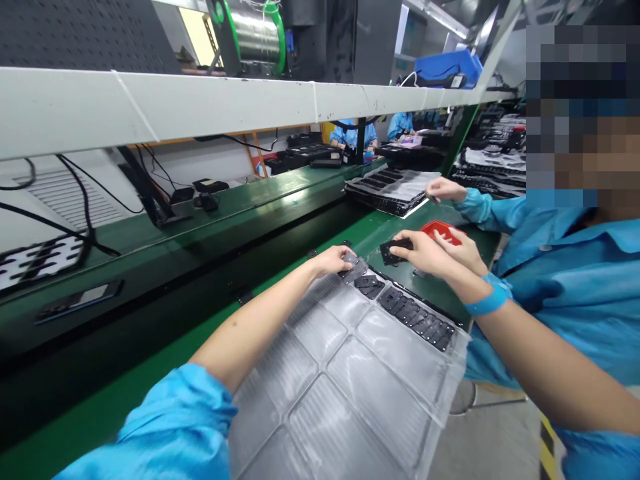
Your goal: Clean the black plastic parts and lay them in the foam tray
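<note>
My left hand (331, 261) reaches to the far left corner of a compartmented tray (373, 393) covered by a translucent sheet. Its fingers are closed on a small dark flat plate (357, 270) there. More such plates (369, 287) lie just beside it, and a row of several plates (417, 317) fills the far right compartment. Beyond the tray's far edge, my right hand (423, 253) grips a black flat piece (391, 253) over the green bench. Whether that piece is one plate or a small stack, I cannot tell.
A co-worker in blue sits at right, one hand (447, 189) raised and the other (463, 251) by a red bin (440, 232). Stacked trays (393, 190) stand on the green bench (370, 233) farther back. A white shelf beam (210, 107) crosses overhead.
</note>
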`<action>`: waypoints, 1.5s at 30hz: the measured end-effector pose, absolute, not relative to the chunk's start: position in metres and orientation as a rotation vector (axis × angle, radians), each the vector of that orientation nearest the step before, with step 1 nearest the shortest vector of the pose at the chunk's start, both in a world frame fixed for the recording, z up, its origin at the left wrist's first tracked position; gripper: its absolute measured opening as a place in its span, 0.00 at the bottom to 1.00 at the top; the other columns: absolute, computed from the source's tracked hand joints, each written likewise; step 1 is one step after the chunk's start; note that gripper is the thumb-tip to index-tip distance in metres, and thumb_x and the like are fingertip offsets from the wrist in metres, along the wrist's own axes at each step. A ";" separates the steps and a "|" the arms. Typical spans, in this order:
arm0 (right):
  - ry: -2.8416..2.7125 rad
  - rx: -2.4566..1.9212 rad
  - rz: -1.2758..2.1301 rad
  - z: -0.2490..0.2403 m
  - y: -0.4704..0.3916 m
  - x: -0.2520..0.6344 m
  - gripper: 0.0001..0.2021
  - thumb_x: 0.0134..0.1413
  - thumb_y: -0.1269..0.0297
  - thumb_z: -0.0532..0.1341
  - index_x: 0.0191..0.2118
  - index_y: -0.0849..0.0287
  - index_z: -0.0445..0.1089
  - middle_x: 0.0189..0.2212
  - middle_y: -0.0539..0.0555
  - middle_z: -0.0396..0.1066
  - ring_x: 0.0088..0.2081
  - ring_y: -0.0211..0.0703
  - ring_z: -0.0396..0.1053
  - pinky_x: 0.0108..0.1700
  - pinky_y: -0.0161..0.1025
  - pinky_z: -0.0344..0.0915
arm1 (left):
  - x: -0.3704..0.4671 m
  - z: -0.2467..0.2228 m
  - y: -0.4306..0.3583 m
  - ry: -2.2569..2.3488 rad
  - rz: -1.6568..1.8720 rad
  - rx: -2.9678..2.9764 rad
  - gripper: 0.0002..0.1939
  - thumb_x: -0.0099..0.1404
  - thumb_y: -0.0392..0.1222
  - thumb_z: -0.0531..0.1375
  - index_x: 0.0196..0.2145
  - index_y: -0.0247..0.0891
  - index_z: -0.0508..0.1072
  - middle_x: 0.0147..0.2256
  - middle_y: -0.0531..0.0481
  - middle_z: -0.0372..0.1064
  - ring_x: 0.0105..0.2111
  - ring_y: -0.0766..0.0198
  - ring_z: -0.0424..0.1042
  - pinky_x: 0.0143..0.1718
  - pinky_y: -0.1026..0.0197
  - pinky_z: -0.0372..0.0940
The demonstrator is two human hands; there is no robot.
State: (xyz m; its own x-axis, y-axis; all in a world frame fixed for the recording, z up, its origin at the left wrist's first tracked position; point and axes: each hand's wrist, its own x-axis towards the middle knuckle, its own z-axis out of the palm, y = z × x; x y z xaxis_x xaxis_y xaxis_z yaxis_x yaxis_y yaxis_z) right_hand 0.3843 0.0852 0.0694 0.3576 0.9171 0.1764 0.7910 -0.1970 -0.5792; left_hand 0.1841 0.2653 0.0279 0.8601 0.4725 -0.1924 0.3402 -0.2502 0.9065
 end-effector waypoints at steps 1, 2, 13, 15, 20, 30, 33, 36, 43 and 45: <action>-1.443 -2.018 0.282 0.067 0.071 0.383 0.11 0.64 0.56 0.65 0.43 0.58 0.74 0.36 0.55 0.79 0.37 0.48 0.75 0.41 0.40 0.70 | 0.200 0.025 0.265 0.627 0.132 1.915 0.15 0.66 0.35 0.71 0.49 0.31 0.76 0.46 0.42 0.78 0.44 0.60 0.77 0.50 0.55 0.73; -1.417 -2.004 0.295 0.064 0.056 0.382 0.13 0.62 0.52 0.66 0.41 0.57 0.74 0.35 0.54 0.79 0.37 0.49 0.74 0.39 0.41 0.69 | 0.213 0.021 0.264 0.647 0.111 1.968 0.15 0.68 0.37 0.69 0.51 0.31 0.76 0.48 0.42 0.77 0.46 0.58 0.77 0.51 0.53 0.74; -1.152 -1.849 0.615 0.027 -0.024 0.352 0.31 0.49 0.30 0.69 0.35 0.57 0.73 0.29 0.55 0.77 0.31 0.49 0.72 0.33 0.42 0.67 | 0.240 0.005 0.249 0.771 -0.215 2.344 0.19 0.75 0.47 0.64 0.58 0.37 0.73 0.56 0.41 0.73 0.52 0.53 0.76 0.52 0.46 0.76; -1.113 -1.836 0.633 0.021 -0.022 0.352 0.30 0.48 0.31 0.70 0.35 0.57 0.73 0.29 0.54 0.76 0.31 0.47 0.71 0.32 0.40 0.65 | 0.240 0.006 0.247 0.792 -0.251 2.370 0.19 0.75 0.48 0.64 0.57 0.36 0.74 0.55 0.42 0.73 0.51 0.53 0.76 0.51 0.47 0.76; -1.068 -1.819 0.649 0.006 -0.014 0.355 0.28 0.47 0.35 0.73 0.36 0.58 0.74 0.30 0.53 0.77 0.32 0.47 0.71 0.34 0.41 0.66 | 0.237 0.005 0.246 0.850 -0.232 2.442 0.20 0.75 0.48 0.64 0.59 0.36 0.73 0.56 0.41 0.72 0.52 0.52 0.76 0.52 0.45 0.75; -1.026 -1.822 0.592 0.011 -0.005 0.347 0.27 0.44 0.36 0.74 0.34 0.57 0.73 0.27 0.51 0.74 0.31 0.46 0.68 0.34 0.40 0.63 | 0.237 0.005 0.238 0.885 -0.306 2.584 0.19 0.74 0.47 0.65 0.58 0.38 0.74 0.57 0.41 0.72 0.54 0.52 0.75 0.54 0.46 0.74; -0.993 -1.813 0.585 0.012 -0.002 0.346 0.28 0.45 0.36 0.74 0.35 0.57 0.72 0.27 0.50 0.73 0.29 0.44 0.67 0.33 0.39 0.62 | 0.235 0.006 0.237 0.935 -0.278 2.588 0.20 0.74 0.47 0.65 0.59 0.38 0.73 0.58 0.41 0.71 0.55 0.52 0.75 0.55 0.45 0.74; -0.975 -1.795 0.602 0.011 0.000 0.347 0.28 0.45 0.35 0.73 0.36 0.57 0.72 0.27 0.50 0.74 0.28 0.43 0.67 0.32 0.39 0.61 | 0.233 0.008 0.242 0.979 -0.255 2.567 0.19 0.74 0.47 0.65 0.59 0.38 0.73 0.57 0.41 0.72 0.54 0.52 0.75 0.54 0.46 0.75; -0.929 -1.762 0.631 0.011 0.003 0.344 0.26 0.43 0.39 0.76 0.33 0.56 0.72 0.25 0.49 0.73 0.27 0.42 0.67 0.30 0.38 0.59 | 0.228 0.007 0.254 1.025 -0.183 2.527 0.19 0.74 0.47 0.65 0.58 0.38 0.74 0.57 0.42 0.72 0.53 0.52 0.76 0.53 0.46 0.75; -0.897 -1.759 0.626 0.013 0.004 0.343 0.26 0.41 0.39 0.77 0.32 0.57 0.72 0.24 0.49 0.73 0.25 0.40 0.66 0.28 0.37 0.59 | 0.227 0.006 0.254 1.023 -0.136 2.526 0.19 0.74 0.47 0.65 0.58 0.38 0.74 0.58 0.41 0.72 0.55 0.52 0.75 0.55 0.45 0.74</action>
State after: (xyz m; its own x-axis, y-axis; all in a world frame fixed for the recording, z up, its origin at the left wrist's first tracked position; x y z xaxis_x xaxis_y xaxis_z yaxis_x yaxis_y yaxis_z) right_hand 0.3432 0.0039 0.0134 0.5874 0.8093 0.0003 0.2791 -0.2022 -0.9387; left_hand 0.2266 0.2535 0.0056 0.7261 0.6449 -0.2387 0.6848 -0.6469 0.3354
